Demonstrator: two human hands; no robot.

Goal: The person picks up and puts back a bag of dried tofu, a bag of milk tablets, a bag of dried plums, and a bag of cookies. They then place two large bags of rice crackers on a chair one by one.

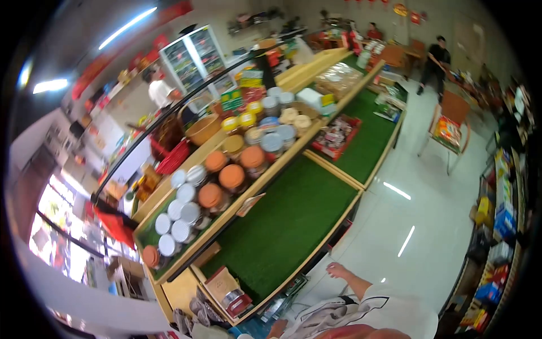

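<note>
My right hand (pixel 339 270) hangs over the pale floor, beside the front edge of the green-lined display stand (pixel 293 209). Its fingers are loosely bent and a little apart, with nothing visible in them. At the bottom edge, my left hand (pixel 278 327) shows only in part, near a clear bluish plastic item (pixel 271 311); its fingers are too hidden to read. A brown and red packet (pixel 228 291) lies in the stand's lower corner. Jars with orange lids (pixel 232 177) and silver lids (pixel 181 231) line the raised shelf.
A red tray (pixel 337 137) of small packets sits farther along the stand. A chair (pixel 451 116) holds a colorful bag. One person (pixel 437 65) in dark clothes is at the back, another (pixel 162 90) in white behind the stand. Stocked shelves (pixel 491 248) run along the right.
</note>
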